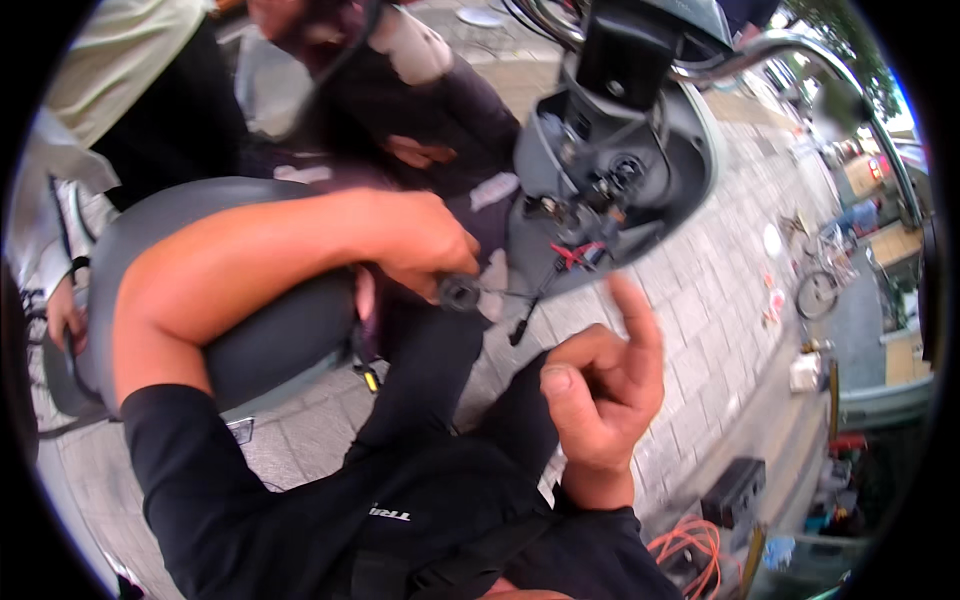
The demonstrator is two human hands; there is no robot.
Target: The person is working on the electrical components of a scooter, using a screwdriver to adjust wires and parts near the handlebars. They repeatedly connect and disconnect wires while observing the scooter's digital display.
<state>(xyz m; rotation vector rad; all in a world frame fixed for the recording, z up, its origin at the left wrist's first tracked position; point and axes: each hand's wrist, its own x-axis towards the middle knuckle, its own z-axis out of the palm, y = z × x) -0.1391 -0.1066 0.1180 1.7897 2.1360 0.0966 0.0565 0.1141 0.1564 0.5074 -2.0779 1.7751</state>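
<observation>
My left hand [425, 240] reaches across a dark scooter seat [270, 345]. Its fingers are closed on a short black cylindrical part [459, 292] with a ring-shaped end; motion blur hides its exact kind. Just right of it, a thin black lead [545, 290] ends in a small black plug [517, 332]. My right hand [605, 390] is raised in front of my body, index finger stretched out, the other fingers bent, nothing visible in it. Beyond it is the scooter's opened grey front housing [690, 170], with bare wiring and red-and-black connectors [577, 256] inside.
Other people crowd the far side, one in dark clothing [430, 110] close to my left hand, another in a light top [125, 60]. A chrome handlebar [770, 42] curves at upper right. An orange cable [690, 550] and a black box [735, 490] lie on the paving at lower right.
</observation>
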